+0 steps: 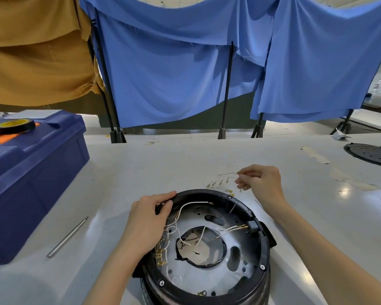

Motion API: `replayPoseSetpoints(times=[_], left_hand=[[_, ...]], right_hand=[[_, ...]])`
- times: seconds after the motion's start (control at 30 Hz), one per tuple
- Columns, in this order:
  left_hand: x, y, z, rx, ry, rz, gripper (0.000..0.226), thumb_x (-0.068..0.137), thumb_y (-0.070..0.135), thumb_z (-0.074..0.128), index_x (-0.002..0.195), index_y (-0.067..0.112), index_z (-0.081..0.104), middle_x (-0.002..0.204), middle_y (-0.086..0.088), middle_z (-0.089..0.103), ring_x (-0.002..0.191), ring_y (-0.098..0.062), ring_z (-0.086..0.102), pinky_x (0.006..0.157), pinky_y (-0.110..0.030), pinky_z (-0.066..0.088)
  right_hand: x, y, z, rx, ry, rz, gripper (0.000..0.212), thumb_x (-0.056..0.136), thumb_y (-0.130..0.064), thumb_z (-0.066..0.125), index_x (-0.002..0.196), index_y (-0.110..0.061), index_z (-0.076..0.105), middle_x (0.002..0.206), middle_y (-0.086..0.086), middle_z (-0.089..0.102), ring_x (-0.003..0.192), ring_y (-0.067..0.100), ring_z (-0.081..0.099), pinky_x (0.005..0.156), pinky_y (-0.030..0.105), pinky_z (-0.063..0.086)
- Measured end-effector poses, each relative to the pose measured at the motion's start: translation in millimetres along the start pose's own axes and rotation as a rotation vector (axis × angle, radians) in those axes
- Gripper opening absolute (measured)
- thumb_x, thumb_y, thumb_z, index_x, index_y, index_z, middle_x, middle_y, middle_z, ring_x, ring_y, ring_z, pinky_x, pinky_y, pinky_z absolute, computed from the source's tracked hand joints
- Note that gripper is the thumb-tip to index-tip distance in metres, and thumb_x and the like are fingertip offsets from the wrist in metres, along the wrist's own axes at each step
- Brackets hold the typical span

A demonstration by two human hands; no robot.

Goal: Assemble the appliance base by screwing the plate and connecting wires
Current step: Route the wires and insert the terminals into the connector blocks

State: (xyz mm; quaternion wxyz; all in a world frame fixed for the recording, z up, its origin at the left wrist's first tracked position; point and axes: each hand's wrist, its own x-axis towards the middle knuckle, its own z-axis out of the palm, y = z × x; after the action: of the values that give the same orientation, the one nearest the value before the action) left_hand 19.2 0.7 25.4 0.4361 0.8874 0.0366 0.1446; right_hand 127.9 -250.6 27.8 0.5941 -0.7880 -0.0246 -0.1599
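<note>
Steadying the appliance base (265, 245) at the near edge of the table (141, 168), the left hand (147, 225) grips its rim while the right hand (262, 183) pinches a loose wire (228, 174) just beyond it. The plate (191, 276) looks seated; inner wires (194, 203) seem mostly unconnected.

The appliance base (265, 245) is sitting on the table (141, 164), at its near edge in the middle. A metal plate (207, 276) is lying inside the base, with wires (185, 208) trailing over it. The left hand (147, 223) is holding the base's left rim. Just behind the base, loose wires (220, 183) are lying on the table, and the right hand (260, 179) is pinching one at their right end. A toolbox (31, 164) is standing at the left with a tape roll (15, 125) on its lid. A metal rod (67, 236) is lying between toolbox and base. A round cover (370, 154) is lying far right. Cloth-draped stands (185, 73) are standing behind the table.
</note>
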Motion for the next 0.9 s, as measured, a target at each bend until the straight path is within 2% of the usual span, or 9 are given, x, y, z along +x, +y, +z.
replayPoseSetpoints(times=[0.1, 0.13, 0.17, 0.23, 0.3, 0.4, 0.53, 0.63, 0.9], left_hand=[[-2, 6, -1, 0.023, 0.026, 0.04, 0.027, 0.096, 0.031, 0.059, 0.121, 0.035, 0.065, 0.117, 0.015, 0.066, 0.114, -0.008, 0.055, 0.095, -0.023, 0.041], [-3, 9, -2, 0.029, 0.046, 0.066, 0.029, 0.094, 0.033, 0.061, 0.122, 0.036, 0.065, 0.115, 0.017, 0.066, 0.116, -0.01, 0.052, 0.098, -0.027, 0.04], [-4, 12, -2, 0.007, 0.064, 0.092, 0.031, 0.091, 0.033, 0.064, 0.122, 0.035, 0.065, 0.109, 0.019, 0.067, 0.112, -0.008, 0.054, 0.096, -0.025, 0.042], [-5, 22, -3, -0.126, 0.075, 0.126, 0.034, 0.084, 0.028, 0.073, 0.118, 0.031, 0.069, 0.093, 0.018, 0.07, 0.087, 0.001, 0.061, 0.074, -0.011, 0.044], [-7, 31, -3, -0.238, 0.063, 0.145, 0.04, 0.079, 0.023, 0.078, 0.117, 0.032, 0.067, 0.086, 0.015, 0.071, 0.069, 0.003, 0.061, 0.06, -0.007, 0.042], [-8, 38, -1, -0.353, 0.092, 0.136, 0.044, 0.079, 0.021, 0.079, 0.118, 0.036, 0.062, 0.088, 0.012, 0.073, 0.073, -0.001, 0.066, 0.064, -0.014, 0.05], [-9, 38, -2, -0.57, 0.098, 0.104, 0.018, 0.081, 0.011, 0.076, 0.099, 0.015, 0.074, 0.077, 0.0, 0.075, 0.071, -0.012, 0.072, 0.059, -0.015, 0.05], [-12, 38, -2, -0.647, 0.086, 0.125, 0.018, 0.076, 0.005, 0.078, 0.092, 0.013, 0.075, 0.074, -0.005, 0.075, 0.07, -0.016, 0.073, 0.062, -0.015, 0.053], [-13, 35, -2, -0.749, 0.127, 0.099, 0.005, 0.081, 0.007, 0.075, 0.084, 0.01, 0.076, 0.076, -0.008, 0.075, 0.072, -0.023, 0.074, 0.064, -0.018, 0.056]], right_hand=[[-11, -15, -1, 0.281, -0.141, 0.084, 0.017, 0.085, 0.015, 0.06, 0.079, 0.002, 0.07, 0.066, 0.018, 0.071, 0.052, 0.024, 0.065, 0.051, 0.025, 0.052], [-16, -20, 1, 0.332, -0.195, 0.098, 0.015, 0.086, 0.015, 0.06, 0.08, 0.004, 0.069, 0.067, 0.02, 0.071, 0.051, 0.024, 0.064, 0.05, 0.025, 0.052], [-20, -25, 3, 0.379, -0.253, 0.11, 0.013, 0.086, 0.014, 0.06, 0.08, 0.006, 0.068, 0.067, 0.021, 0.07, 0.049, 0.025, 0.062, 0.048, 0.025, 0.051], [-29, -34, 8, 0.443, -0.366, 0.127, 0.011, 0.087, 0.012, 0.059, 0.08, 0.007, 0.066, 0.068, 0.022, 0.069, 0.047, 0.025, 0.06, 0.046, 0.025, 0.049], [-37, -42, 12, 0.445, -0.478, 0.124, 0.011, 0.086, 0.01, 0.061, 0.078, 0.005, 0.067, 0.069, 0.024, 0.068, 0.045, 0.024, 0.058, 0.044, 0.025, 0.047], [-44, -52, 12, 0.423, -0.639, 0.107, 0.01, 0.085, 0.008, 0.063, 0.078, 0.003, 0.069, 0.07, 0.027, 0.068, 0.044, 0.023, 0.057, 0.043, 0.025, 0.047], [-49, -56, 14, 0.392, -0.75, 0.115, 0.011, 0.088, 0.003, 0.062, 0.08, 0.003, 0.07, 0.07, 0.026, 0.068, 0.04, 0.02, 0.056, 0.039, 0.023, 0.044], [-53, -57, 16, 0.422, -0.803, 0.137, 0.013, 0.089, -0.006, 0.062, 0.085, 0.005, 0.069, 0.07, 0.024, 0.068, 0.039, 0.017, 0.055, 0.038, 0.022, 0.044], [-54, -55, 13, 0.678, -0.792, 0.241, 0.041, 0.097, -0.027, 0.047, 0.109, 0.008, 0.062, 0.093, 0.03, 0.07, 0.066, 0.028, 0.071, 0.059, 0.028, 0.058]])
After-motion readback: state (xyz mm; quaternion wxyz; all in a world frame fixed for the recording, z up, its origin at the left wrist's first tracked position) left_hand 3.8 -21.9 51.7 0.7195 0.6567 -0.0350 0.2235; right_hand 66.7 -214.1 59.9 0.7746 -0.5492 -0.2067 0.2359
